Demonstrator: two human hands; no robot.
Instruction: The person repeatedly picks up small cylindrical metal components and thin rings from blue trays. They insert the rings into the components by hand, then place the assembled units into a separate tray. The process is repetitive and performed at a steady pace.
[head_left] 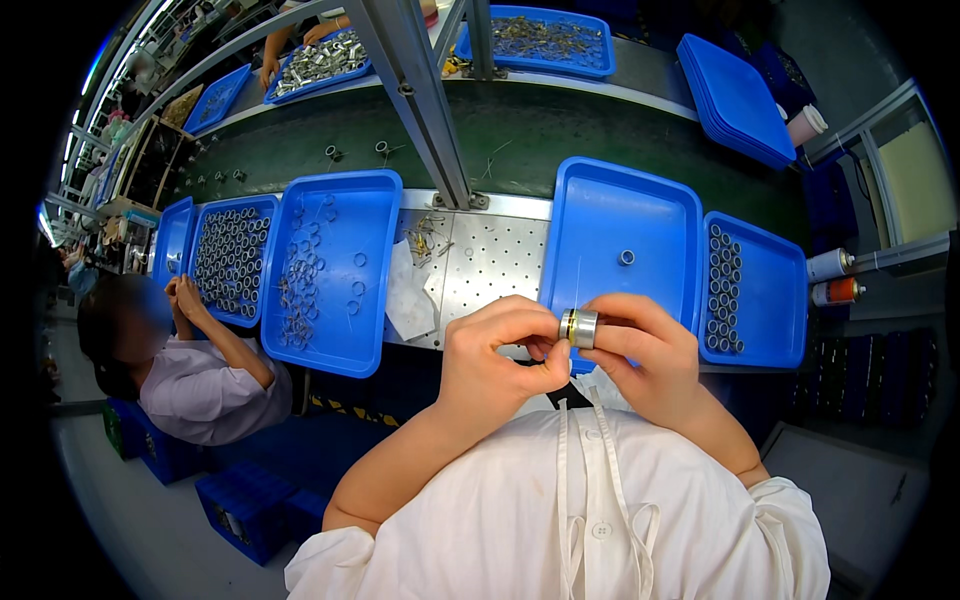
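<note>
At the lower centre of the frame, we find the metal cylinder [583, 328] raised in front of the white shirt [540, 480], with its axis roughly level. A yellow band shows around its left part, and a fine wire [577, 287] rises from it. We note the left hand [500, 345] grasping the left end, thumb and forefinger pinched on it. The right hand [648, 350] grasps the right end with its fingers; we cannot tell the exact position of its thumb.

Behind the hands, right of centre, we see a blue tray [625, 200] containing a single short ring [627, 257]. At its right stands a second tray [778, 290] with short metal rings [724, 290] gathered along its left side. Left of centre, we identify a third tray [372, 215] with scattered thin rings [302, 262]. Between the trays lies a perforated metal plate [505, 265], bearing small yellowish parts [428, 240] and a white sheet [408, 300]. Beyond, we observe a green belt [520, 130] crossing the upper frame. At the left, a co-worker [205, 390] sits beside a tray packed with metal rings [232, 260].
</note>
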